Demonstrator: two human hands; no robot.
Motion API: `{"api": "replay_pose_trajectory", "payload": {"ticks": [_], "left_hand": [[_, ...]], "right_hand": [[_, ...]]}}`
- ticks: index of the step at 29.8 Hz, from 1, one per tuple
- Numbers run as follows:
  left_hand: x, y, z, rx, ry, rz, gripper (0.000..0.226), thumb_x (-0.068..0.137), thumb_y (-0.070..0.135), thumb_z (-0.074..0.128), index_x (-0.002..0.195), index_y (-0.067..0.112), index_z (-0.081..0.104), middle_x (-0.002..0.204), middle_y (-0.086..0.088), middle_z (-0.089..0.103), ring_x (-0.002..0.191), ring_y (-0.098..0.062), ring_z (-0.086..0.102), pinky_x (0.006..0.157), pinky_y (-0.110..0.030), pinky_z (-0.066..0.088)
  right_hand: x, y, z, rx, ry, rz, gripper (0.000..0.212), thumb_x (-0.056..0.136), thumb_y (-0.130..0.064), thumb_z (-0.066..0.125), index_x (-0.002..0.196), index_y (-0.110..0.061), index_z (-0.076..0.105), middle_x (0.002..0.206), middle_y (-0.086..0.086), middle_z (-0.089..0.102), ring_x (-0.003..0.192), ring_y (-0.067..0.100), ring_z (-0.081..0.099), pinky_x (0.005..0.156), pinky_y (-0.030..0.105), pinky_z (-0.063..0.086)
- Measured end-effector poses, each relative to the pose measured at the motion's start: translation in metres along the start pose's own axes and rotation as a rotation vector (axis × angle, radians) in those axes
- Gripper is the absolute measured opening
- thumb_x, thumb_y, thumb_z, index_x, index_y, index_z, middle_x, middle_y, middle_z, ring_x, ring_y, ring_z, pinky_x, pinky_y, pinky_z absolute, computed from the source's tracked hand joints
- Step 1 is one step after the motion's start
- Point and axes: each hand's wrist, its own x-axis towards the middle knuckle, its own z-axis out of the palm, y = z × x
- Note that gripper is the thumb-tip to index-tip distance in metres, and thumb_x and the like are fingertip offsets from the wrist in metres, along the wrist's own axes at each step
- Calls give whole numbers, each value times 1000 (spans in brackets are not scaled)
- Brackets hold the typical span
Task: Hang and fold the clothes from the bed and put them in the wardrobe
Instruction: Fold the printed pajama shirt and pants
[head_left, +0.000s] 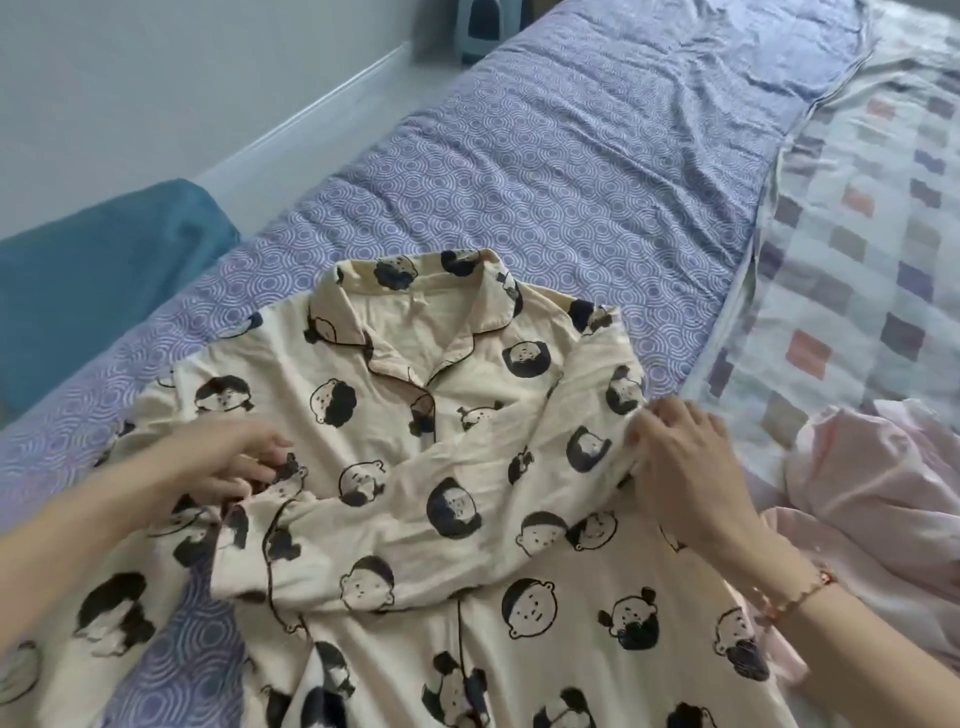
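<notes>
In the head view, the cream pyjama shirt (467, 415) lies face up on the purple-sheeted bed (519, 156), collar at the far end, with 1 sleeve folded across its chest. The left hand (234, 462) has its grip pinched on that sleeve's cuff at the left. The right hand (680, 457) has its grip closed on the fold at the shirt's right shoulder, and a pink garment (883, 493) lies just beside it on the right.

The pyjama shirt (467, 597) lies flat on the bed (519, 182) near its front edge, collar toward the far end. One sleeve (415, 514) lies across the shirt's chest, from the right shoulder down to the left side. The left hand (228, 457) pinches the sleeve's cuff end there. The right hand (685, 457) grips the fold at the shirt's right shoulder. A quilt (857, 208) covers the bed's right side. On it, just right of the shirt, lies a crumpled garment (872, 467).
</notes>
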Motion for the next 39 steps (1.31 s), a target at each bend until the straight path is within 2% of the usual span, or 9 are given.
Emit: {"api": "replay_pose_trajectory", "payload": {"ticks": [5, 10, 15, 19, 21, 25, 31, 36, 39], "left_hand": [[-38, 4, 43, 592, 226, 143, 51, 69, 69, 52, 82, 20, 60, 73, -2, 59, 68, -20, 56, 56, -27, 41], [-59, -12, 40, 755, 239, 54, 43, 77, 49, 66, 99, 15, 53, 99, -5, 62, 88, -22, 56, 65, -27, 40], [-57, 0, 11, -40, 353, 154, 9, 82, 15, 67, 90, 12, 65, 81, -6, 61, 72, -21, 54, 58, -26, 38], [-38, 29, 2, -937, 195, -56, 19, 95, 9, 46, 78, 10, 55, 53, -4, 62, 45, -12, 58, 43, -20, 47], [-23, 29, 8, -1004, 195, -98, 23, 98, 19, 40, 86, 5, 53, 51, -5, 63, 44, -8, 60, 48, -19, 50], [-24, 14, 41, -494, 312, 4, 66, 84, 51, 59, 131, 6, 46, 126, -5, 53, 119, -27, 48, 92, -35, 36], [-41, 18, 40, -208, 168, 357, 15, 88, 23, 61, 74, 17, 62, 59, 10, 67, 60, -3, 62, 48, -5, 41], [-35, 33, 20, -357, 208, 424, 16, 94, 13, 51, 81, 19, 58, 74, -2, 61, 58, -5, 61, 65, -22, 49], [-30, 30, 7, -339, 247, 347, 13, 92, 8, 55, 104, 10, 59, 100, -7, 64, 84, -19, 62, 79, -32, 51]], "right_hand": [[60, -36, -7, 185, -169, -5, 49, 87, 3, 38, 130, -15, 49, 135, 5, 49, 123, 22, 45, 105, 36, 36], [90, -13, 7, -268, -387, -40, 64, 87, -1, 41, 145, -25, 27, 146, 0, 34, 138, 22, 22, 114, 48, 8], [85, 32, -7, -422, -216, 190, 27, 85, -2, 44, 107, -11, 57, 115, 9, 55, 113, 28, 49, 100, 45, 31], [91, 49, 2, 195, -2, 559, 38, 88, -9, 52, 124, 3, 46, 124, 25, 47, 115, 37, 47, 97, 48, 37], [83, 40, 11, 526, -53, 618, 57, 86, -25, 58, 132, 3, 38, 117, 21, 51, 109, 33, 51, 96, 48, 41], [36, 16, 22, 447, -1, 435, 42, 86, -17, 58, 125, -3, 48, 125, 17, 49, 117, 30, 46, 103, 44, 37], [-3, 19, 48, -71, 36, -42, 50, 59, -26, 66, 105, -11, 57, 118, 14, 44, 108, 28, 38, 92, 37, 22], [-5, 30, 34, -37, 304, -161, 36, 55, 23, 63, 82, 0, 56, 84, 17, 52, 57, 30, 53, 50, 33, 42], [-19, 43, 26, 32, 333, -207, 35, 62, 16, 52, 89, -6, 43, 89, 11, 37, 47, 27, 46, 41, 31, 46]]}}
